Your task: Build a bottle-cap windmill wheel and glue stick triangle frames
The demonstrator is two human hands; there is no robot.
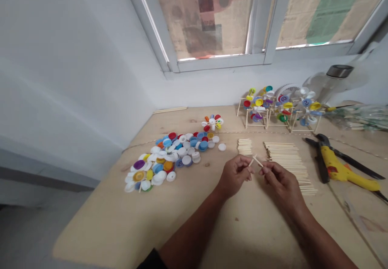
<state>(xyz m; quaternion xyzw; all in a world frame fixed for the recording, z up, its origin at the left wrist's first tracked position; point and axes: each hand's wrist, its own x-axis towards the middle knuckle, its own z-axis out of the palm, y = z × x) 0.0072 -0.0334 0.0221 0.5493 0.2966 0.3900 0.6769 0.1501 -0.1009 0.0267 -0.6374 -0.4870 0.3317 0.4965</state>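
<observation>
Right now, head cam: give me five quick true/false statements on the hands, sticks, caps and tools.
1. Both hands, left hand and right hand, pinch short wooden sticks between them. True.
2. The pile of bottle caps lies right of the hands. False: it lies to their left.
3. The long row of sticks lies on the table just beyond the right hand. True.
4. The yellow-handled pliers are held in the right hand. False: they lie on the table, further right.
5. Finished cap-and-stick models stand near the window wall. True.
</observation>
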